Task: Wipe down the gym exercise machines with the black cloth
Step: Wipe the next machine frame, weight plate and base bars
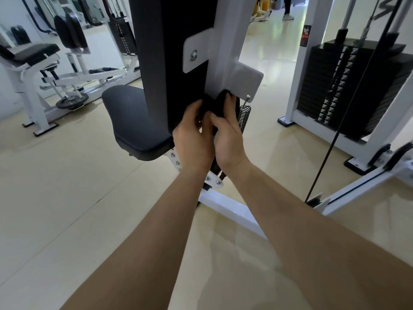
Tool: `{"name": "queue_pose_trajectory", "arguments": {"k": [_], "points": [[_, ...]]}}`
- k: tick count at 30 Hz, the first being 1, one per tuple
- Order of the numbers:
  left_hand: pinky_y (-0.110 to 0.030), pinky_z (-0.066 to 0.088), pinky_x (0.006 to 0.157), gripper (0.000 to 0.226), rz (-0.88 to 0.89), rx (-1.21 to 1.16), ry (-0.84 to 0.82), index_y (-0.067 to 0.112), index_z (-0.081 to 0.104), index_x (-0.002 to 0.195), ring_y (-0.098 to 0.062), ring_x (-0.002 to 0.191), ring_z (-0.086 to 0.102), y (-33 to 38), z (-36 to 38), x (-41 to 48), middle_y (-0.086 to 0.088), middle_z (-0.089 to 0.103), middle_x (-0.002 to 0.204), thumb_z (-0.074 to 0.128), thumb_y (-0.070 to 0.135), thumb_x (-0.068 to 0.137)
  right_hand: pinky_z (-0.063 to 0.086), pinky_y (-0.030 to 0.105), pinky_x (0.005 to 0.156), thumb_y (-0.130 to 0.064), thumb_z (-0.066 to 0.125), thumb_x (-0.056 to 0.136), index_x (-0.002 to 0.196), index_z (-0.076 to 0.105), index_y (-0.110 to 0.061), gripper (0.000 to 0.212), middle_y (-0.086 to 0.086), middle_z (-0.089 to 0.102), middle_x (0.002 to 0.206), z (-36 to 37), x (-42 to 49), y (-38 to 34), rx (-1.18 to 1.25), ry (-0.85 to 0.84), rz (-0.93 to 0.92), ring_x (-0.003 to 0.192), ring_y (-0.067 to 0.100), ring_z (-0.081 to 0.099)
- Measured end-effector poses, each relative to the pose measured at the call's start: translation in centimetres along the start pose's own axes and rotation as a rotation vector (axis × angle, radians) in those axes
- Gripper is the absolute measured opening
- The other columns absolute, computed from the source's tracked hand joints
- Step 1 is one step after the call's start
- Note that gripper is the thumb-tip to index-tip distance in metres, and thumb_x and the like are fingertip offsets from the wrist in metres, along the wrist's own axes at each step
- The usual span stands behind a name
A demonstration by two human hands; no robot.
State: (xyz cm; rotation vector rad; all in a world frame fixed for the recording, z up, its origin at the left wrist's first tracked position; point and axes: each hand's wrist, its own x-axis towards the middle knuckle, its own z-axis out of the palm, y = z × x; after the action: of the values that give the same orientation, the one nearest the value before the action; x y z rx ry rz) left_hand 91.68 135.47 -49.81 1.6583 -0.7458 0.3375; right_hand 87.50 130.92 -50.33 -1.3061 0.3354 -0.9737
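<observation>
We grip the black cloth (220,101) with our left hand (192,135) and right hand (225,130) together, holding it against the white backrest frame (223,52), just left of the coil spring (243,117).

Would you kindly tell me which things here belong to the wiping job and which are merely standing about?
In the job: cloth, gripped by left hand and right hand; white frame behind it; backrest; seat.
Standing about for now: weight stack, far machine, plate, person.
</observation>
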Motion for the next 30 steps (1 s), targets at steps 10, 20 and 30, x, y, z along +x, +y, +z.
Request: {"name": "queue_pose_trajectory", "arguments": {"k": [10, 20, 30], "points": [[-0.014, 0.037, 0.061, 0.042, 0.181, 0.263, -0.18, 0.014, 0.066, 0.132, -0.021, 0.069, 0.063, -5.7, 0.0, -0.8, -0.008, 0.073, 0.082, 0.052, 0.005, 0.093, 0.03, 0.046, 0.121, -0.033, 0.06, 0.075, 0.157, 0.025, -0.024, 0.089, 0.005, 0.044, 0.154, -0.3, 0.8, 3.0, 0.106, -0.024, 0.166, 0.14, 0.019, 0.045], [0.001, 0.035, 0.06, 0.042, 0.198, 0.225, -0.218, 0.008, 0.064, 0.131, 0.0, 0.066, 0.057, -6.1, 0.0, -1.5, -0.007, 0.066, 0.072, 0.054, -0.002, 0.092, 0.035, 0.05, 0.116, -0.039, 0.049, 0.073, 0.152, 0.029, -0.046, 0.082, -0.008, 0.054, 0.144, -2.0, -0.3, 4.4, -0.115, -0.11, 0.143, 0.134, 0.017, 0.05], [-0.04, 0.058, 0.091, 0.045, -0.255, -0.109, -0.421, 0.04, 0.052, 0.143, -0.016, 0.096, 0.069, -7.3, -4.4, -5.1, 0.011, 0.074, 0.101, 0.048, 0.021, 0.103, 0.044, 0.054, 0.107, -0.022, 0.049, 0.089, 0.151, 0.039, -0.036, 0.065, 0.008, 0.061, 0.134, -1.5, -5.6, 5.8, -0.085, -0.242, 0.237, 0.126, 0.027, 0.056]]}}
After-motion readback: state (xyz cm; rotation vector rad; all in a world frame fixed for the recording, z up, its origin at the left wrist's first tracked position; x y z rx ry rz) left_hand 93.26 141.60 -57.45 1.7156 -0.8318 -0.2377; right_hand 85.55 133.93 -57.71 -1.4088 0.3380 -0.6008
